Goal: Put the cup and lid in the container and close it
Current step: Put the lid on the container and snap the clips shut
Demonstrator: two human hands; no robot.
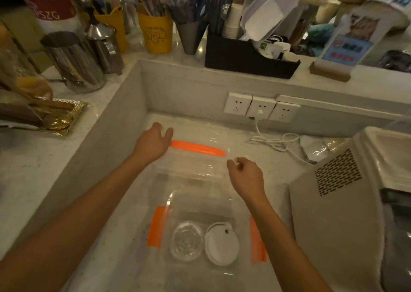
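A clear plastic container [169, 205] with orange side clips [155, 226] sits on the low counter in front of me. Inside it, near my body, a clear cup [186, 240] stands upright, seen from above. A white cup lid [221, 244] lies beside the cup on its right. The container's clear cover [198, 165], with an orange clip [196, 148] on its far edge, hovers over the container's far half. My left hand [153, 142] grips the cover's far left corner. My right hand [246, 176] pinches its right edge.
A white machine [338, 194] stands close on the right. Wall sockets [260, 108] with a plugged white cable [275, 141] are behind the container. On the raised ledge are steel pitchers [75, 60], a yellow cup [155, 34] of straws and a black organizer [249, 58].
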